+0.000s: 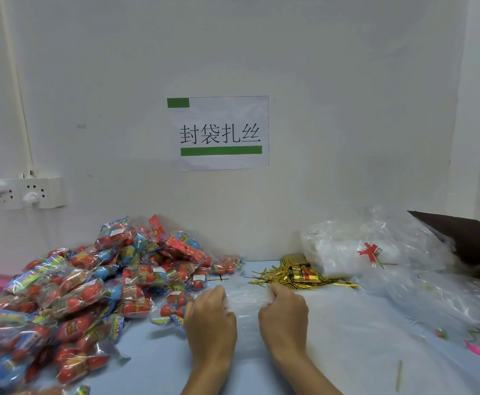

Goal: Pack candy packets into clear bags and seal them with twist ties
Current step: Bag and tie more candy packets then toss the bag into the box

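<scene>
We saw a big heap of candy packets point(90, 283) spread over the left side of the desk, each a clear wrapper holding red and blue balls with bright printed headers, lying at all angles and reaching back to the wall. A clear bag point(246, 306) lay flat at the middle front, held at its two sides; we could hardly trace its edges, so it seemed empty, though we could not be sure. Just behind it a loose pile of gold twist ties point(298, 275) sprawled, some strands straying forward. To the right sat a crumpled stock of clear bags point(347, 252), white and bunched.
</scene>
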A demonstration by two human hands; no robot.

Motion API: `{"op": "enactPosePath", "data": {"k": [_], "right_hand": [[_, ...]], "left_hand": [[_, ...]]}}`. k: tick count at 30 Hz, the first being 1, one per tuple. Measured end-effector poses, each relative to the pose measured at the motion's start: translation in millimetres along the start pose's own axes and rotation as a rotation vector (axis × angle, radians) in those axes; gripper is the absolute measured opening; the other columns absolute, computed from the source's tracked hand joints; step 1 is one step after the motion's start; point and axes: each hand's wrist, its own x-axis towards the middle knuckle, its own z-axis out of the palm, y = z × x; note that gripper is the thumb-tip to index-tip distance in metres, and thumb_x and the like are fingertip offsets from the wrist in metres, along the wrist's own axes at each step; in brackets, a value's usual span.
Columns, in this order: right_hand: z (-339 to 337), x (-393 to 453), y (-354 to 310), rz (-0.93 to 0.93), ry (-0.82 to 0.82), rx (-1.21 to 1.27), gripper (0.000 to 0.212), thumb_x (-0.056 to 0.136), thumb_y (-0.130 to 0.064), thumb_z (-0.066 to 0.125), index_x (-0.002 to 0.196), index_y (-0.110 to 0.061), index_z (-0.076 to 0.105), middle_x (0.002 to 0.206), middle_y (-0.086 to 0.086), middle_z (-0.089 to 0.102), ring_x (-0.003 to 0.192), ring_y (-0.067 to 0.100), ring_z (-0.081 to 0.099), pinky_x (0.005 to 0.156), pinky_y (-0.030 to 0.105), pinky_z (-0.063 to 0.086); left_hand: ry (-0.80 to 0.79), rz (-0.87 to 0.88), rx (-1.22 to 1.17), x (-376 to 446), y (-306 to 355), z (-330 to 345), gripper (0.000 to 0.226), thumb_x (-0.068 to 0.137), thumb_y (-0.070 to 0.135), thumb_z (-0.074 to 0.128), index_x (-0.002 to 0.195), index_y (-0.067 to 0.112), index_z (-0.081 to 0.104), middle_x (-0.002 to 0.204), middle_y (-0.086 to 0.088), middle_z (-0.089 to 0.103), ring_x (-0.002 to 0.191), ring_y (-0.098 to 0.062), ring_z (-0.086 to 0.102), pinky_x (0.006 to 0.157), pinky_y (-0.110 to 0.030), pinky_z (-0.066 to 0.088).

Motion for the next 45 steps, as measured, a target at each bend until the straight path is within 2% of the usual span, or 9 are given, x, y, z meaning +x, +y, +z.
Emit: {"op": "enactPosePath", "data": {"k": [3,9,15,20,26,29,32,36,45], "right_hand": [[2.1,-2.5,0.1,-0.013,0.015,0.124,0.035,0.072,0.009,0.047,0.067,-0.024,0.037,0.061,-0.005,0.042,0.058,0.018,0.037,0.049,0.030,0.025],[4.1,-0.3,11.9,0.020,-0.146,0.007,0.038,0.080,-0.019,0.062,0.113,-0.035,0.050,0.102,-0.012,0.047,0.100,0.015,0.052,0.071,0.028,0.039],[4.1,-2.6,8.4,0.017,-0.178,0.112,0.024,0.076,-0.008,0.062,0.075,-0.024,0.045,0.069,-0.005,0.056,0.064,0.017,0.047,0.055,0.031,0.037],[1.2,0.0,7.0,0.013,-0.044,0.122,0.036,0.071,0.009,0.046,0.063,-0.023,0.033,0.057,-0.005,0.041,0.057,0.019,0.035,0.048,0.028,0.022],[-0.8,3.4,9.5,0.059,0.060,0.163,0.032,0.079,0.000,0.056,0.077,-0.030,0.043,0.075,-0.011,0.056,0.067,0.013,0.051,0.052,0.029,0.034],[-3.2,2.2,8.9,0.113,-0.041,0.165,0.028,0.083,-0.020,0.064,0.104,-0.033,0.049,0.095,-0.009,0.059,0.088,0.021,0.058,0.069,0.036,0.046],[-1.5,-0.8,8.7,0.104,-0.190,0.104,0.047,0.081,-0.028,0.065,0.123,-0.035,0.046,0.103,-0.004,0.066,0.096,0.025,0.063,0.070,0.034,0.044],[-2.7,-5.8,7.7,0.077,-0.214,0.030,0.034,0.086,-0.024,0.065,0.114,-0.034,0.048,0.088,-0.001,0.065,0.083,0.024,0.063,0.068,0.035,0.048],[-2.8,-4.8,7.8,0.097,-0.190,0.012,0.033,0.084,-0.013,0.059,0.109,-0.034,0.051,0.082,-0.001,0.064,0.076,0.024,0.061,0.063,0.034,0.046]], "left_hand": [[0.003,-0.124,-0.101,-1.8,-3.5,8.2,0.042,0.058,-0.017,0.059,0.069,0.019,0.037,0.070,0.003,0.041,0.057,-0.028,0.044,0.049,-0.030,0.025],[-0.012,-0.202,-0.347,0.2,-10.7,16.7,0.037,0.079,-0.015,0.052,0.092,0.020,0.053,0.093,0.001,0.051,0.084,-0.022,0.050,0.066,-0.024,0.038],[-0.129,-0.121,-0.488,0.9,-9.1,15.9,0.061,0.063,-0.009,0.078,0.106,0.026,0.054,0.100,0.009,0.052,0.096,0.001,0.049,0.076,-0.005,0.038],[-0.055,-0.252,-0.311,3.0,-14.1,17.3,0.062,0.068,-0.024,0.057,0.115,0.017,0.059,0.090,0.002,0.050,0.083,-0.016,0.048,0.066,-0.021,0.037],[-0.041,-0.314,-0.379,4.1,-13.3,14.8,0.035,0.081,-0.008,0.061,0.102,0.020,0.056,0.093,0.000,0.057,0.084,-0.019,0.052,0.065,-0.033,0.044],[-0.118,-0.406,-0.524,5.1,-14.4,14.4,0.023,0.086,0.008,0.068,0.097,0.026,0.058,0.093,0.004,0.065,0.080,-0.013,0.059,0.063,-0.025,0.045],[-0.215,-0.350,-0.559,4.4,-14.7,15.3,0.034,0.079,-0.002,0.069,0.093,0.028,0.060,0.086,0.005,0.066,0.061,-0.006,0.055,0.049,-0.011,0.039],[-0.236,-0.289,-0.460,3.1,-15.3,16.7,0.042,0.076,-0.013,0.067,0.084,0.028,0.059,0.066,0.001,0.061,0.050,-0.005,0.051,0.049,-0.017,0.040],[-0.226,-0.314,-0.483,3.7,-14.7,16.4,0.047,0.074,-0.018,0.055,0.078,0.029,0.055,0.067,-0.018,0.059,0.050,-0.013,0.038,0.044,-0.020,0.028]]}}
